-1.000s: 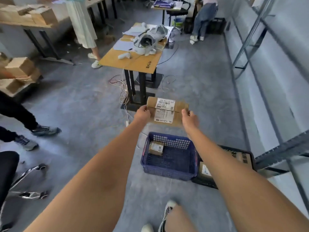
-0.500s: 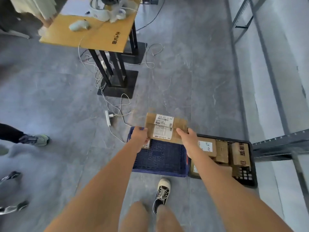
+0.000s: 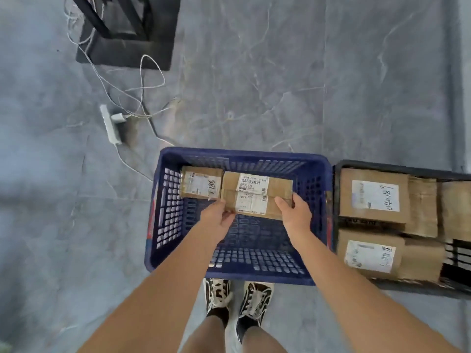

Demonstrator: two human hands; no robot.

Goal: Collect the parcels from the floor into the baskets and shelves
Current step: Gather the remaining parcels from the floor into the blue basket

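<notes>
While both arms reach down over the blue basket (image 3: 163, 220), the brown cardboard parcel (image 3: 257, 196) sits between the two hands, inside the basket's rim toward its far side. It is a flat box, creased across the middle, with two white printed labels, the upper one carrying a barcode. The left hand (image 3: 216, 220) grips its near left corner with curled fingers; the right hand (image 3: 295, 212) clasps the near right corner, thumb lying on top. Just left of it, a smaller labelled parcel (image 3: 200, 186) rests in the basket's far left corner. Touching the basket's right side, a black crate (image 3: 339, 166) holds several more cardboard boxes. Everything stands on a grey veined floor (image 3: 254, 85), where a white power strip (image 3: 110, 127) trails thin cables toward a black table base (image 3: 122, 50).
</notes>
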